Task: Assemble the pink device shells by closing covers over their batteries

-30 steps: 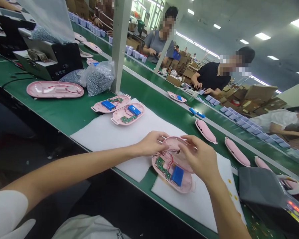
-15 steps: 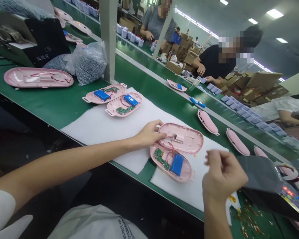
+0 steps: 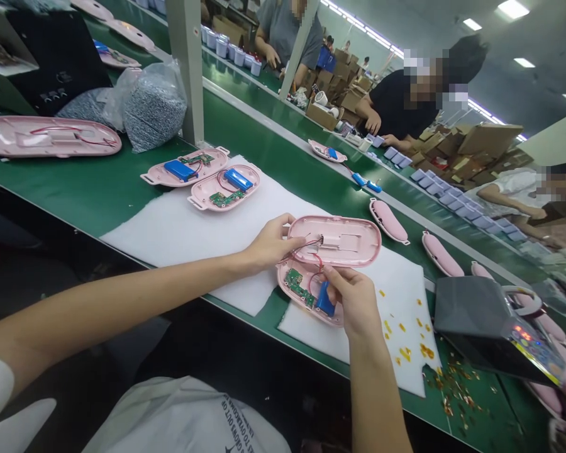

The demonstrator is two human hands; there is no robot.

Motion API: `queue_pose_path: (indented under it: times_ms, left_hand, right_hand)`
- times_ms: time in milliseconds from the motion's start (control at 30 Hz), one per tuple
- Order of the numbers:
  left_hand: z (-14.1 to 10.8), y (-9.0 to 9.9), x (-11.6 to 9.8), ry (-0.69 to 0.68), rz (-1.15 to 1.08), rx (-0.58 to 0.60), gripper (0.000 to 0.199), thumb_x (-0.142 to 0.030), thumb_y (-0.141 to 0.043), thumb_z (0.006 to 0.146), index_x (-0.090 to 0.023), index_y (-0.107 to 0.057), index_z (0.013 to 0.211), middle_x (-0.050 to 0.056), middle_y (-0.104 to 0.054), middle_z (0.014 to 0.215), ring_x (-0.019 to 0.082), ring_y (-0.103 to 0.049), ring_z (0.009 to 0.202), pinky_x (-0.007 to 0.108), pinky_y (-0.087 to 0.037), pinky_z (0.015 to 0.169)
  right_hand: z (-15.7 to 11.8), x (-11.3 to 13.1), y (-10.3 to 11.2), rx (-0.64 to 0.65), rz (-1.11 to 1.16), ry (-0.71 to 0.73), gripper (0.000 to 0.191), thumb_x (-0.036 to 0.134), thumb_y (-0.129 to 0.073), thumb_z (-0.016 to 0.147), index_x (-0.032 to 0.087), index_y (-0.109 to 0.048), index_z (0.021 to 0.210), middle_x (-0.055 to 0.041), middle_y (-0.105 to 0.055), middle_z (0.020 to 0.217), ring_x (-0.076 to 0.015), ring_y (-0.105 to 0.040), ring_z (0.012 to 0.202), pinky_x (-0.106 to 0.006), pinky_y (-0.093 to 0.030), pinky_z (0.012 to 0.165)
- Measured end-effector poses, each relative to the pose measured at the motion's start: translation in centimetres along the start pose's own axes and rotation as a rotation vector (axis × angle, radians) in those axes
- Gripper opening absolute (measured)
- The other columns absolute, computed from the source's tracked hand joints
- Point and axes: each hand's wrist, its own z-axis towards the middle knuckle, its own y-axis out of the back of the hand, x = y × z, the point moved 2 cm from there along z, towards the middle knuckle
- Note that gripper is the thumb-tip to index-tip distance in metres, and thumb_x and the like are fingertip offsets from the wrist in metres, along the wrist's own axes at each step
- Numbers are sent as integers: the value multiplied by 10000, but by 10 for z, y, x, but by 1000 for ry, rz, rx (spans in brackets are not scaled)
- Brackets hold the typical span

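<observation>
My left hand [image 3: 273, 244] grips the left end of an open pink plastic shell half [image 3: 358, 242], thumb over the thin wires inside it. Just below lies the matching pink shell half [image 3: 287, 290], with a green circuit board [image 3: 298, 284] and a blue battery pack [image 3: 324, 301]. Red wires [image 3: 317, 259] run between the two halves. Over the lower half, my right hand [image 3: 353, 294] has its fingertips pinched together at these wires, beside the battery. What lies between them is too small to make out, and the hand covers the right part of that half.
White foam sheet [image 3: 170, 236] lies underneath, with yellow tape scraps [image 3: 405, 353] on its right. A grey tape dispenser [image 3: 471, 321] stands at right. Two opened pink shells [image 3: 226, 200] sit at back left, near a metal post [image 3: 185, 75]. Co-workers sit across the green bench.
My right hand has come left from beside the tape dispenser to the red wires, its fingers now pinched there. My left hand keeps its hold on the upper shell half. The view has shifted slightly.
</observation>
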Motion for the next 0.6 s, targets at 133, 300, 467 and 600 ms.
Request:
queue_pose_path:
  times_ms: [133, 300, 467, 600]
  left_hand:
    - [1, 3, 2, 3, 21, -36, 345, -311, -783, 743, -155, -503, 869, 49, -679, 835, 173, -673, 742, 224, -505, 592]
    - [-2, 3, -5, 32, 88, -34, 359, -333, -788, 721, -160, -494, 834, 41, -674, 788, 161, -657, 664, 204, -485, 519]
    - [-3, -1, -15, 96, 161, -54, 413, -394, -803, 674, -172, -500, 846, 12, -667, 686, 160, -631, 557, 207, -474, 452]
    - [-4, -8, -25, 142, 265, -60, 462, -464, -811, 646, -169, -520, 851, 7, -683, 672, 166, -642, 573, 200, -490, 456]
  right_hand:
    - [-6, -6, 14, -5, -68, 48, 450, 543, -828, 567, 123, -708, 678, -46, -624, 611, -61, -415, 424, -204, -362, 390]
    - [-1, -13, 86, -313, -343, 262, 470, 570, -667, 733, 146, -757, 916, -106, -707, 928, -131, -547, 612, -264, -511, 491]
    - [25, -29, 152, -504, -568, 212, 479, 574, -642, 677, 137, -774, 823, -93, -691, 724, -174, -545, 580, -321, -486, 560]
    - [34, -48, 185, -625, -605, 195, 398, 547, -716, 629, 149, -720, 630, -65, -612, 557, -179, -517, 558, -332, -455, 630]
